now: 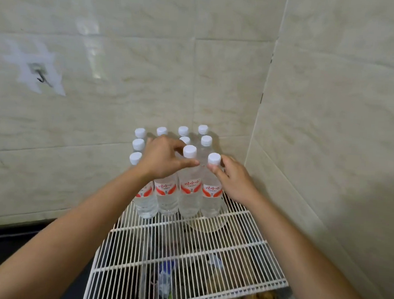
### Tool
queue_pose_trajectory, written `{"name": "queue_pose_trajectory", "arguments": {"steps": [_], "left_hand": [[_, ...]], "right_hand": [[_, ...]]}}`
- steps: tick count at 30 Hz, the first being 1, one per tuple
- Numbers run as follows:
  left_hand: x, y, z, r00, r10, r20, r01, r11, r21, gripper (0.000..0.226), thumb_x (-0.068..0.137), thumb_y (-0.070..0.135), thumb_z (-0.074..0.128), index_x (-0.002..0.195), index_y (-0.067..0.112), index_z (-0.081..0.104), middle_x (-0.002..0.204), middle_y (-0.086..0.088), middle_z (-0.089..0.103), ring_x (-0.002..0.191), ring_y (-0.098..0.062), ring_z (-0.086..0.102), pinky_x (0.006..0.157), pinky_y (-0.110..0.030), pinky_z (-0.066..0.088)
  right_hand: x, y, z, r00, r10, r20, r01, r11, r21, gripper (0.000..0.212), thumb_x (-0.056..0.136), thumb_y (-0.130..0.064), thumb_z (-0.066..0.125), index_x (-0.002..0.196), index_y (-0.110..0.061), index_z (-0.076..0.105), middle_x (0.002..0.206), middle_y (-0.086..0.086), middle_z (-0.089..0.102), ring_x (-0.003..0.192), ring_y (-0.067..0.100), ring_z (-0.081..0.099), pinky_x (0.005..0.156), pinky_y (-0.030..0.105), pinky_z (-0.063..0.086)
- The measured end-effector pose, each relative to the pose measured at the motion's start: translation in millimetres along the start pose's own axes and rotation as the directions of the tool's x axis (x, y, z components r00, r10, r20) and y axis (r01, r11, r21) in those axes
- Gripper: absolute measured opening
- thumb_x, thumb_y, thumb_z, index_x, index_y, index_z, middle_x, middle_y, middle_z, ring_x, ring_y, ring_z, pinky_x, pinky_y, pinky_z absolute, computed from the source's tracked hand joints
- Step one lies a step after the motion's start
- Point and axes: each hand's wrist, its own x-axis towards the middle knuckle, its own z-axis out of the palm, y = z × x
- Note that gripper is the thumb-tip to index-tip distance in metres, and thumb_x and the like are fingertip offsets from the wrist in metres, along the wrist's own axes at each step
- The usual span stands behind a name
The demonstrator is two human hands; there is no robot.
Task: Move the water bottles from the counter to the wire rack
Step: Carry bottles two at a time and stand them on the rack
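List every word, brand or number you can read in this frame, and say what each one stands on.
"娃哈哈", red brush script: label of the right front bottle.
"娃哈哈", same script: label of the second front bottle.
Label of the third front bottle: same design, script partly blurred.
Small print under each brand: too small to read.
The white caps and the wire rack: no text.

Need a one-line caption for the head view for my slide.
Left hand grips the third front-row bottle, right hand the rightmost bottle, by their necks, on the white wire rack.
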Motion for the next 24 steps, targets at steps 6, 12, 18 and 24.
{"name": "queue_pose_trajectory", "arguments": {"steps": [6, 12, 18, 24], "left_hand": [[18.7, -21.6, 14.3, 0.993, -0.094, 0.077, 0.100, 0.991, -0.088, 0.030, 0.067, 0.051, 0.087, 0.063, 0.040, 0.060, 0.054, 0.024, 0.055, 0.057, 0.006, 0.053, 0.056, -0.021, 0.035], [15.2, -21.5, 21.6, 0.994, -0.083, 0.074, 0.083, 0.997, 0.002, 0.047, 0.070, 0.053, 0.085, 0.106, 0.026, 0.075, 0.082, 0.016, 0.061, 0.083, -0.010, 0.061, 0.070, -0.029, 0.046], [12.4, -11.9, 23.6, 0.995, -0.082, 0.060, 0.077, 0.993, 0.085, 0.047, 0.073, 0.053, 0.082, 0.107, 0.022, 0.074, 0.091, 0.006, 0.070, 0.087, -0.013, 0.063, 0.077, -0.035, 0.053], [6.9, -5.0, 20.5, 0.991, -0.100, 0.087, 0.090, 0.990, 0.113, 0.054, 0.075, 0.051, 0.083, 0.117, 0.020, 0.070, 0.108, -0.001, 0.073, 0.091, -0.013, 0.062, 0.076, -0.029, 0.045]], "right_hand": [[33.4, 4.0, 3.4, 0.999, 0.020, 0.043, -0.019, 1.000, -0.024, 0.031, 0.104, -0.032, 0.054, 0.127, -0.011, 0.059, 0.119, 0.001, 0.059, 0.113, 0.021, 0.058, 0.087, 0.031, 0.042], [28.1, 11.2, 7.8, 1.000, 0.014, 0.026, -0.012, 0.997, -0.075, 0.037, 0.103, -0.032, 0.054, 0.134, -0.013, 0.053, 0.133, 0.006, 0.059, 0.121, 0.022, 0.055, 0.087, 0.026, 0.035], [26.6, 13.1, 10.9, 0.998, 0.053, 0.034, -0.050, 0.996, -0.076, 0.039, 0.105, -0.032, 0.050, 0.138, -0.011, 0.049, 0.137, 0.010, 0.056, 0.124, 0.026, 0.053, 0.085, 0.024, 0.031], [20.0, 11.5, 16.7, 0.998, 0.069, -0.008, -0.069, 0.997, 0.037, 0.044, 0.103, -0.037, 0.051, 0.142, -0.017, 0.046, 0.140, 0.006, 0.057, 0.129, 0.027, 0.054, 0.101, 0.039, 0.045]]}}
